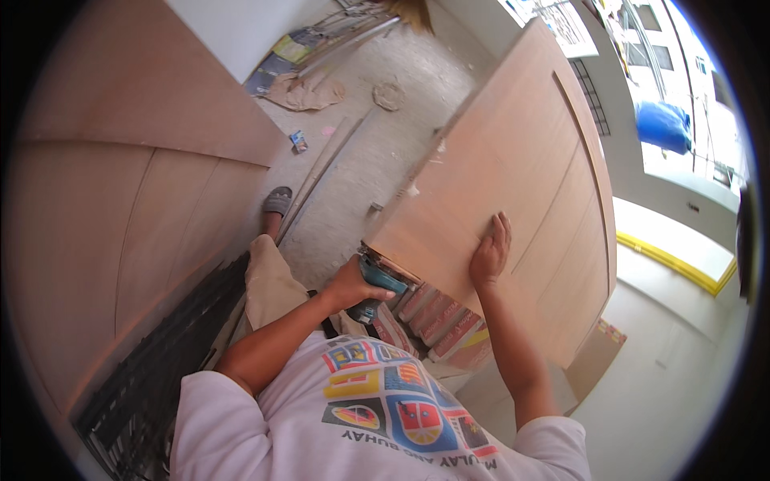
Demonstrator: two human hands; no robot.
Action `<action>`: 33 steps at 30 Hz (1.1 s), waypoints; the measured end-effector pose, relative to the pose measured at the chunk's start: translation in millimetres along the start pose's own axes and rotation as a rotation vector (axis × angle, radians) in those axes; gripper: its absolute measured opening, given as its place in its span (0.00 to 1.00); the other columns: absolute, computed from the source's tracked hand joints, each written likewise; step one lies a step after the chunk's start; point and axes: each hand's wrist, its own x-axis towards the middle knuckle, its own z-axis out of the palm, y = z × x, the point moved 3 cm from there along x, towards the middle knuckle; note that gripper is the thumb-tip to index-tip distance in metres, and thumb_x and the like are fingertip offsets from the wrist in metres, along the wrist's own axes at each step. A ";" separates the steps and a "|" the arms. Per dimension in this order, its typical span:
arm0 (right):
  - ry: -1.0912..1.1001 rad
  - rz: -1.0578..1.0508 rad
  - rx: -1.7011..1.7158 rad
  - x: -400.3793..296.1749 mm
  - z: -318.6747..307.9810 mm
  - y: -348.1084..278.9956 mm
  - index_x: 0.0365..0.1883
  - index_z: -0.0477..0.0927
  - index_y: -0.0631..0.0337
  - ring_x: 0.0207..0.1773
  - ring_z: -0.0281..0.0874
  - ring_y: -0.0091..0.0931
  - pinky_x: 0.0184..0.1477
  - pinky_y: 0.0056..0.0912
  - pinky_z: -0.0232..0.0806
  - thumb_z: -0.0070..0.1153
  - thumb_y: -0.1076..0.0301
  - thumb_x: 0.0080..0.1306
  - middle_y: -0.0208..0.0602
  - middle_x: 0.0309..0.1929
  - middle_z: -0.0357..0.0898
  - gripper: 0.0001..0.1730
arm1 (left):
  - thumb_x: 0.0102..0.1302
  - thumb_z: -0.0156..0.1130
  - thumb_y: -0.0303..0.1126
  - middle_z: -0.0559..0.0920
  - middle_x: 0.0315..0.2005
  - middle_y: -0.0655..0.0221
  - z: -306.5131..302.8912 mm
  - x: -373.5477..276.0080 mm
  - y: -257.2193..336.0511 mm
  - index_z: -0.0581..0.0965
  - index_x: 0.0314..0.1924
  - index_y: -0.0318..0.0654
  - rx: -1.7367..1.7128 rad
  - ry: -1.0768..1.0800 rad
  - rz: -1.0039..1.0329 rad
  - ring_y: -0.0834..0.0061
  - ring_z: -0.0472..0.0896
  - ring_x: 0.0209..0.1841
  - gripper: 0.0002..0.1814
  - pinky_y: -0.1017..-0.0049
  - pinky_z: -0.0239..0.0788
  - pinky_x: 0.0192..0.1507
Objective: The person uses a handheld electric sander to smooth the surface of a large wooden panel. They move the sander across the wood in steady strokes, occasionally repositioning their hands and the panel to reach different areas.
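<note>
My left hand point(351, 285) is closed around a teal handheld power sander point(382, 278), whose flat base lies against the narrow end edge of a wooden door panel point(457, 198). The panel is tilted up before me, to the right, with a long groove or strip and thin lines on its face. My right hand point(491, 251) rests flat on that face with the palm down, fingers close together. Pale patches mark the panel's long edge. The sander's underside is hidden by the panel and my left hand.
Another wooden panel point(78, 198) stands at left above a black slatted object point(174, 337). Printed red sacks point(445, 324) lie below the door panel. Long strips point(319, 174), a small blue pack point(298, 141) and crumpled brown material point(304, 93) lie on the dusty floor, near my slippered foot point(278, 201).
</note>
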 end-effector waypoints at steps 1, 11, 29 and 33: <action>-0.003 -0.002 -0.007 0.6 -0.4 -1.0 0.68 0.75 0.63 0.81 0.59 0.43 0.82 0.48 0.51 0.42 0.77 0.69 0.46 0.76 0.69 0.28 | 0.46 0.86 0.40 0.86 0.51 0.60 4.0 0.0 -6.6 0.78 0.59 0.33 -0.031 0.015 0.013 0.69 0.85 0.52 0.40 0.70 0.76 0.57; 0.017 0.014 -0.030 2.8 -3.5 -4.0 0.67 0.76 0.60 0.81 0.60 0.43 0.81 0.48 0.52 0.45 0.75 0.70 0.42 0.76 0.71 0.26 | 0.52 0.82 0.33 0.85 0.49 0.68 13.5 4.7 -1.6 0.78 0.60 0.34 -0.220 -0.127 -0.005 0.76 0.84 0.48 0.35 0.73 0.78 0.53; 0.038 0.037 0.001 1.4 -7.8 -5.5 0.66 0.77 0.60 0.81 0.61 0.41 0.81 0.46 0.53 0.46 0.76 0.69 0.40 0.75 0.72 0.27 | 0.54 0.80 0.31 0.85 0.46 0.68 26.9 -11.2 13.7 0.77 0.60 0.35 -0.311 -0.133 -0.088 0.74 0.85 0.46 0.33 0.71 0.79 0.50; 0.047 0.016 -0.021 2.2 -6.0 -2.6 0.66 0.77 0.60 0.81 0.60 0.41 0.81 0.45 0.53 0.46 0.77 0.69 0.40 0.75 0.71 0.27 | 0.54 0.79 0.32 0.84 0.46 0.69 27.8 -8.5 14.0 0.77 0.60 0.35 -0.301 -0.127 -0.099 0.75 0.84 0.46 0.33 0.71 0.78 0.49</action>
